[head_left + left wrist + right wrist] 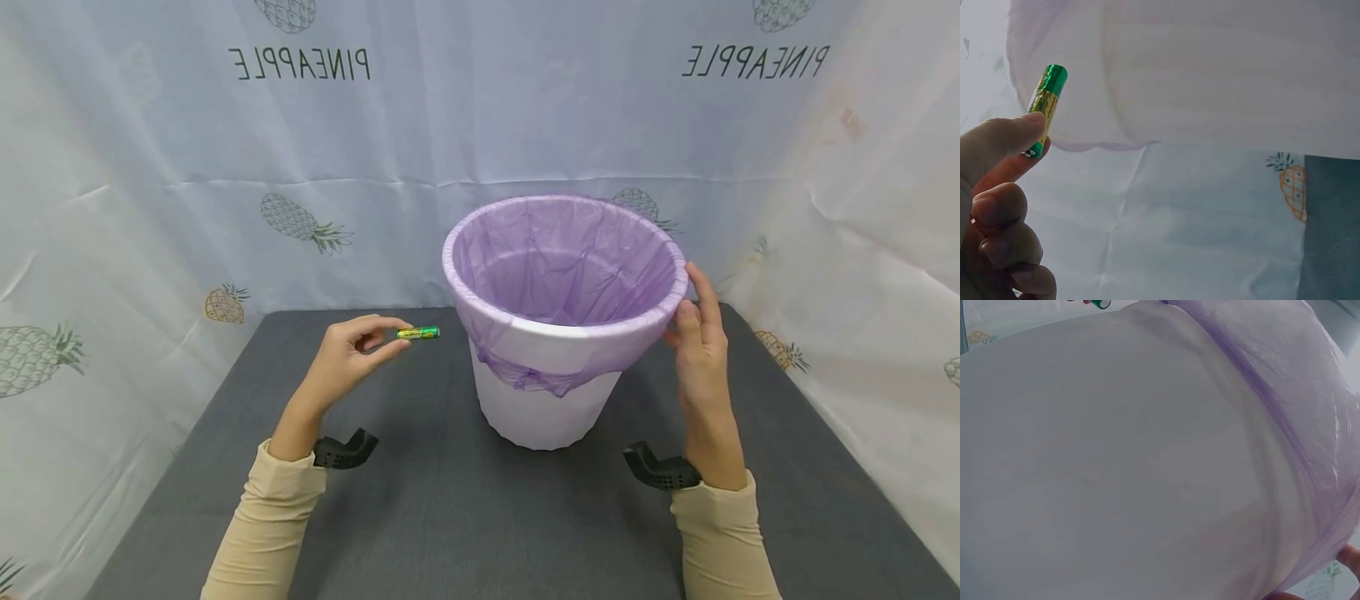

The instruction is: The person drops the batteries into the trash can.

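Observation:
In the head view my left hand (pixel 348 354) pinches a small green and gold battery (pixel 427 332) by one end, between thumb and index finger. The left wrist view shows the battery (pixel 1049 100) pointing up past the thumb, with the other fingers curled below. A white trash can (pixel 543 412), lined with a translucent purple bag (pixel 555 379) folded over its rim, stands to the right of the battery. My right hand (pixel 701 358) rests against the can's right side, fingertips at the rim from outside. Only parts of its fingers (pixel 1350 557) show in the right wrist view.
A dark grey cloth covers the table (pixel 420 517). Pale curtains (pixel 405 125) printed with pineapples hang behind and on both sides. Each wrist wears a black camera mount (pixel 347 450). The can's wide mouth faces up.

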